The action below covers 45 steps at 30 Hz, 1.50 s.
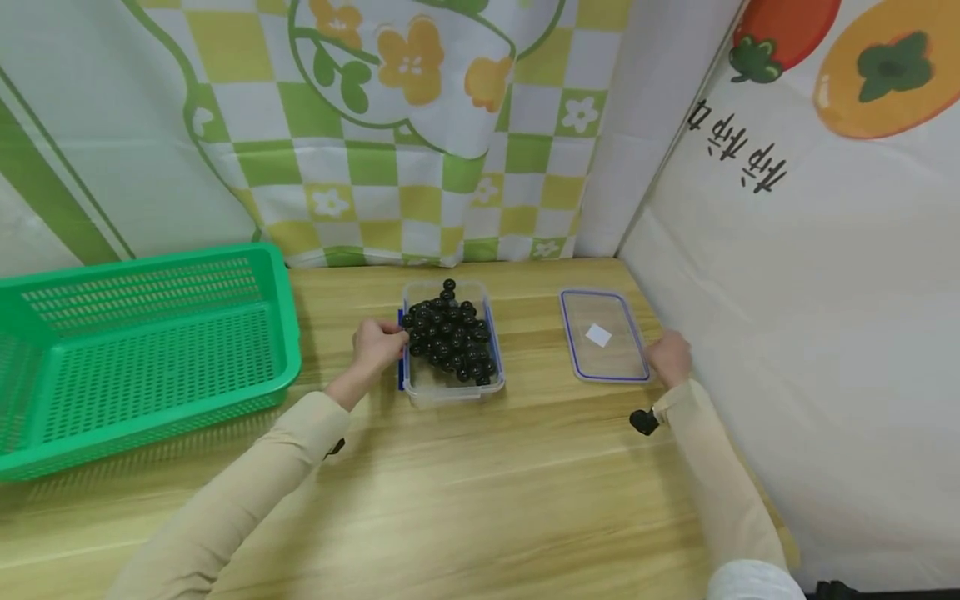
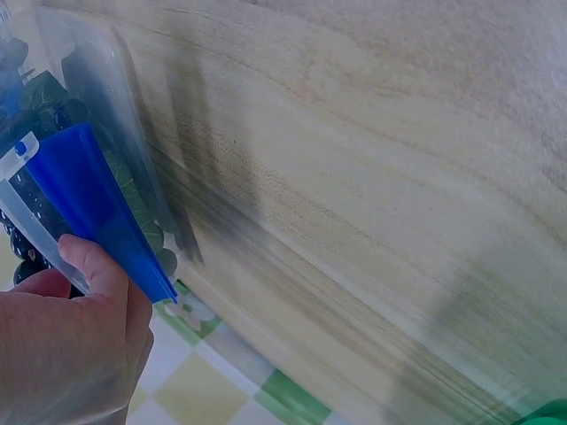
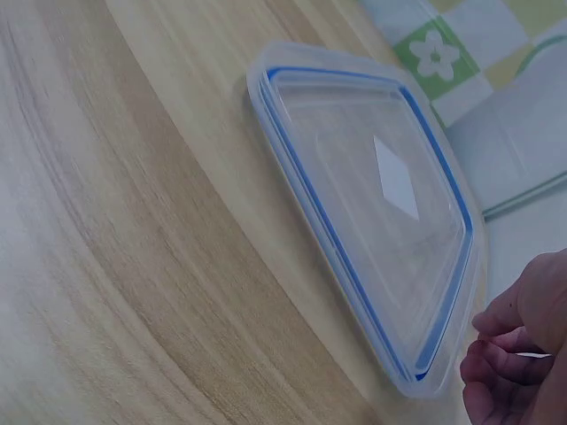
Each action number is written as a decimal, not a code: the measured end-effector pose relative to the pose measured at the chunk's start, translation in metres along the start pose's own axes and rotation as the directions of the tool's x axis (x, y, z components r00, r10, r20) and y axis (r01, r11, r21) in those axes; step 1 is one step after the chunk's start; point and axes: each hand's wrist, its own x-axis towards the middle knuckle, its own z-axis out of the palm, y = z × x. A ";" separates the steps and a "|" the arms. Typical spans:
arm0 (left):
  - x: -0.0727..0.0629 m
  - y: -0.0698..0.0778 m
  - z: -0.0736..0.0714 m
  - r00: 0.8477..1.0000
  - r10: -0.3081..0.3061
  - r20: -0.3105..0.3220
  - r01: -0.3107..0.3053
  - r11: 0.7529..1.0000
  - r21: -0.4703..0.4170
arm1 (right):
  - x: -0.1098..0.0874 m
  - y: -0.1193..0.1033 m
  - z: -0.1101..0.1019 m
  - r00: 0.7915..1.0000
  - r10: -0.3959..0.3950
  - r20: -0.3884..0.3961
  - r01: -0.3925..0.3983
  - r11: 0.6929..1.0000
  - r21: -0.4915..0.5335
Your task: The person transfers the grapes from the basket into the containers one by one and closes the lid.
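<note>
My left hand (image 1: 377,347) pinches the left rim of a clear plastic container (image 1: 420,385), its thumb beside the blue latch flap (image 2: 89,195), which hangs outward. A bunch of shiny black grapes (image 1: 450,333) fills the container, one stray tip lying toward the back rim. Green leaves (image 2: 44,93) show through its wall in the left wrist view. To the right, a clear lid with a blue seal (image 1: 626,367) lies flat, a white label (image 1: 597,335) on it. My right hand (image 1: 670,358) is right at the lid's right edge, fingers loosely curled, nothing visible between them.
A green perforated basket (image 1: 288,350) stands on the left of the wooden table (image 1: 480,492). Checked floral cloth (image 1: 405,208) hangs behind, and a white printed sheet (image 1: 787,333) borders the right side, close to my right hand.
</note>
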 end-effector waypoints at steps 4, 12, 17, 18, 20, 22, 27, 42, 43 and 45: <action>0.000 0.001 -0.003 1.000 -0.011 -0.005 0.011 1.000 -0.009 | 0.006 -0.002 0.001 0.999 0.041 -0.005 -0.041 0.999 0.000; 0.000 -0.003 -0.001 1.000 -0.014 -0.025 0.013 0.999 -0.039 | 0.017 -0.002 0.010 0.998 0.007 -0.060 -0.003 0.998 0.059; -0.002 -0.007 0.002 0.999 -0.010 -0.035 0.009 0.999 -0.047 | 0.020 0.004 0.018 0.999 -0.010 -0.053 0.015 0.995 0.101; -0.003 -0.008 0.003 0.999 -0.010 -0.035 0.008 0.999 -0.047 | 0.020 0.006 0.019 0.999 -0.013 -0.052 0.019 0.995 0.101; -0.004 -0.010 0.005 0.999 -0.007 -0.041 0.005 0.999 -0.042 | 0.019 0.008 0.021 0.998 -0.016 -0.054 0.021 0.996 0.087; -0.004 -0.011 0.007 0.999 -0.005 -0.046 0.003 0.999 -0.041 | 0.018 0.008 0.022 0.998 -0.017 -0.055 0.020 0.998 0.066; -0.002 -0.011 0.005 0.999 0.003 -0.053 -0.006 0.998 -0.056 | 0.018 0.005 0.022 0.997 -0.018 -0.072 0.021 0.999 0.037; -0.003 -0.009 0.002 0.998 0.010 -0.056 -0.014 0.997 -0.082 | -0.006 -0.022 0.006 0.994 -0.010 -0.113 0.019 0.997 0.072; -0.003 -0.009 0.002 0.998 0.013 -0.056 -0.018 0.996 -0.087 | -0.007 -0.024 0.006 0.992 -0.022 -0.123 0.030 0.997 0.068; -0.004 -0.010 0.002 0.998 0.016 -0.058 -0.021 0.996 -0.089 | -0.011 -0.029 0.003 0.990 -0.050 -0.134 0.059 0.996 0.064</action>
